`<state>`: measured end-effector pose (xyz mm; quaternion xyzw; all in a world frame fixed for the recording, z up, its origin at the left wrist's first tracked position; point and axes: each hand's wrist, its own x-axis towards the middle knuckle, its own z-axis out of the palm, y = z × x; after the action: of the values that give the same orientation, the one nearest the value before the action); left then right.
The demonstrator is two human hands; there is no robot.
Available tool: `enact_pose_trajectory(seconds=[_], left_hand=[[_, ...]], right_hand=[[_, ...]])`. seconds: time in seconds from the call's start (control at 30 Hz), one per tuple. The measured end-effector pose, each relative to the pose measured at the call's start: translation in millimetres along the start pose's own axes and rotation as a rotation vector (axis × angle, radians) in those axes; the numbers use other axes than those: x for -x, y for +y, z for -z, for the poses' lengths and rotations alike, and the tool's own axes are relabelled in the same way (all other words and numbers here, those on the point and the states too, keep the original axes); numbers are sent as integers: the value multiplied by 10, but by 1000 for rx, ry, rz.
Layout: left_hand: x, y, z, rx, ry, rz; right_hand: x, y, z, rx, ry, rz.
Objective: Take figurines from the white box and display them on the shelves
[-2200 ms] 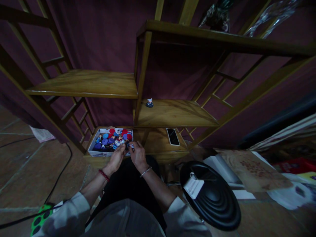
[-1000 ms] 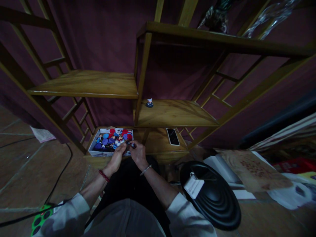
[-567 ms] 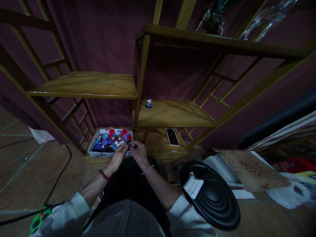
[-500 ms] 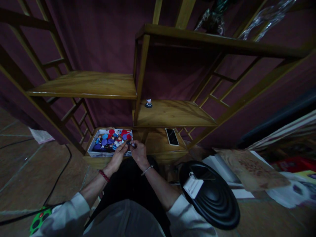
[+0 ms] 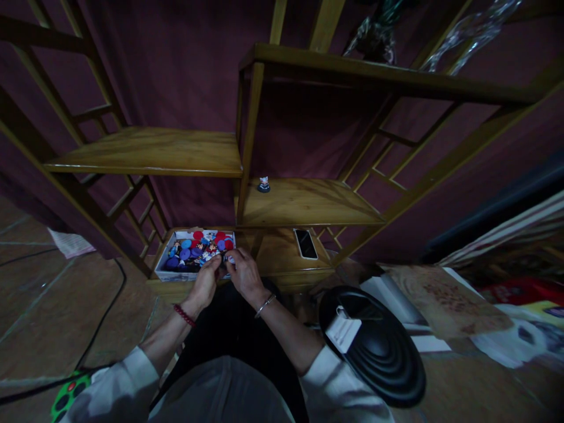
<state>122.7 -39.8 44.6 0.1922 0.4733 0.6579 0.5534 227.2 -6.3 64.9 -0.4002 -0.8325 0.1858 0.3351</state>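
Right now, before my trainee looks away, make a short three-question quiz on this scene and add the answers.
1. On which of the person's own sides is the red bracelet worn?
2. True or false: the figurine stands on a shelf higher than the phone.
3. By the open box, what do the left hand and right hand hold between them?
A) the phone
B) a small piece, partly dark
C) a pen

Key:
1. Left.
2. True.
3. B.
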Motion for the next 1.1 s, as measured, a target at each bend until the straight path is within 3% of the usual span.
enact_pose_trajectory(seconds=[0.17, 0.37, 1.1], left_hand=[[17, 3, -47, 143, 55, 45], [31, 81, -41, 246, 87, 65], [165, 276, -64, 240, 70, 140]], right_hand=[[-10, -13, 4, 54, -7, -26], [24, 23, -60, -48, -6, -95], [5, 69, 27, -254, 68, -166]])
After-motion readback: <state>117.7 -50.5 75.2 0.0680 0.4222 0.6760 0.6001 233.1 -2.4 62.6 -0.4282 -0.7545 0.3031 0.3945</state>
